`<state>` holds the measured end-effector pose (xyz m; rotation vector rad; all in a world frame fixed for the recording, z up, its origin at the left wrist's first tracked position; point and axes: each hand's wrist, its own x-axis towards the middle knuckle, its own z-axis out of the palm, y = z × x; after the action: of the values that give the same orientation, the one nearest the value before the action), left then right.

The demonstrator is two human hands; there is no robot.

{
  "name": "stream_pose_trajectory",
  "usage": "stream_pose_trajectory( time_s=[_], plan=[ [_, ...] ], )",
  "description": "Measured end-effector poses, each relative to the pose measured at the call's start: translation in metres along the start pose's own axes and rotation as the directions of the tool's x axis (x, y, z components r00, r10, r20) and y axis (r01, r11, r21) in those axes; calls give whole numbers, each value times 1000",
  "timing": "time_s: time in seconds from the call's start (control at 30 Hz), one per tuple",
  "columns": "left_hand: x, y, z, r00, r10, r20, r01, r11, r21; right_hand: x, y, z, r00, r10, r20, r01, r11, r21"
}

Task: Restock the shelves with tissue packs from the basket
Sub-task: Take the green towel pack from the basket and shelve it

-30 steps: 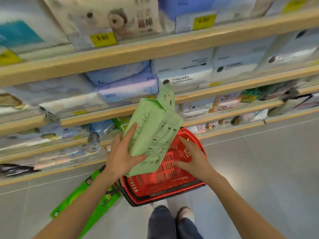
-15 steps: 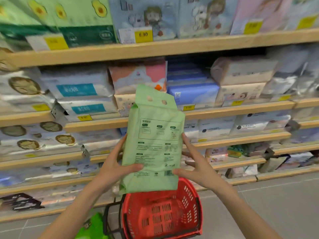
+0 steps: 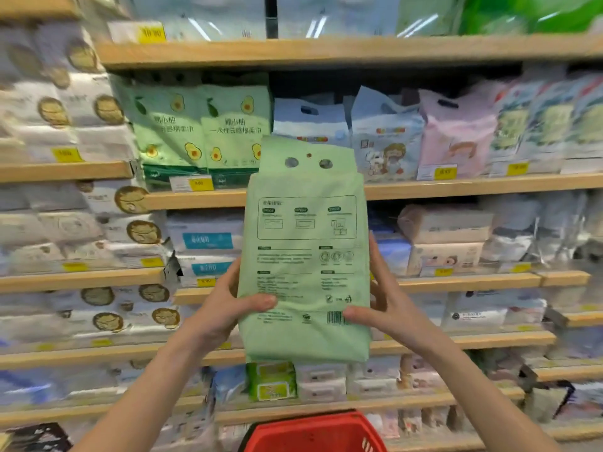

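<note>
Faces tiers of wooden shelves [image 3: 359,52] spanning the full width, crammed with soft packs in white, blue, pink and green, many of them blurred. Finds, on the second board from the top and left of centre, two avocado-print packs [image 3: 202,132] standing side by side, with pale blue handle bags and a pink pack [image 3: 456,135] further right. Holds a green tissue pack [image 3: 303,256] upright in mid-air in front of the shelves, at the centre of view, printed back toward the camera, header flap with two round holes uppermost and overlapping the goods on that second board, barcode low on the right. Catches only the rim of a red basket [image 3: 313,432] at the bottom edge, directly below the pack and well apart from it; contents out of sight. Grips the pack's lower left edge with the left hand [image 3: 225,308], thumb pressed across the front, fingers tucked behind. Clamps the lower right edge with the right hand [image 3: 388,305], thumb lying over the barcode, fingers stretched up along the side. Spots a small bright green wipes pack [image 3: 270,381] on a lower board just under the held pack, and yellow price tags [image 3: 443,172] dotted along the shelf fronts, print too blurred to read.
</note>
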<state>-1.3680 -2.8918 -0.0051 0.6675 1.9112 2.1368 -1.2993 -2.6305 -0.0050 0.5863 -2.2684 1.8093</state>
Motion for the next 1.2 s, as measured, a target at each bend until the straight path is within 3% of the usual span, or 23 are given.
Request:
stream_pose_trajectory(
  time_s=[0.27,0.47,0.63,0.73,0.8,0.87,1.0,1.2],
  plan=[
    [-39,32,-7,997,-66,32,69,995,-77,-15,-53,43,986,-58,-156,78,989,123],
    [-61,66,-14,999,-28,27,31,991,-130,-18,-94,73,969,-91,-231,126,982,141],
    [-72,88,1,997,56,-47,-59,996,-70,-25,-118,83,883,-221,-414,194,975,-105],
    [-81,96,23,973,134,-186,-113,987,118,-30,-127,84,834,-293,-468,164,940,-298],
    [-89,102,42,924,247,-292,-169,948,269,-32,-131,83,788,-359,-500,130,891,-435],
    [-97,106,63,884,367,-290,-248,893,376,-35,-134,81,729,-459,-507,77,792,-606],
    [-108,116,108,898,408,-166,-346,886,308,-39,-135,73,670,-592,-448,-18,591,-807],
    [-105,125,166,837,517,-179,-431,825,365,-49,-135,59,606,-743,-283,-47,322,-945]
  ],
)
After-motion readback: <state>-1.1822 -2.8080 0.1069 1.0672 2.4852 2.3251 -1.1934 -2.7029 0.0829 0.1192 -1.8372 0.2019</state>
